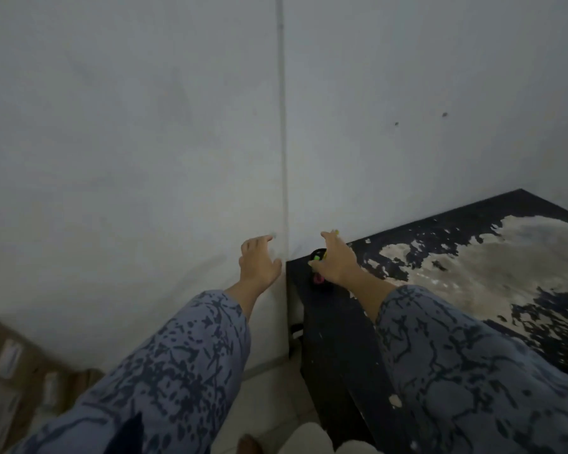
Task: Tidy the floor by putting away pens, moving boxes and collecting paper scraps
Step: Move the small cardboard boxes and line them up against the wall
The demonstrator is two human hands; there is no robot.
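- A small dark holder (318, 255) stood at the near corner of a black table (341, 322), just beside the wall (145, 126); colored pens (317, 257) showed in it, a green tip and a pink one visible, the exact count too blurred to tell.
- The right hand (336, 260) reached over that holder, fingers loosely extended; a yellow-green tip showed past its fingertips, but whether the hand pinched a pen could not be told.
- The left hand (258, 262) hung near the wall, fingers spread and slightly bent, holding nothing.
- Two hands were in view, both in blue patterned sleeves (184, 365).
- One cardboard box (10, 371) lay at the lower left on the floor, its contents not visible.
- The tabletop's dark coating was worn off in one large pale patch (492, 267).
- Pale floor tiles (269, 398) showed between the arms.
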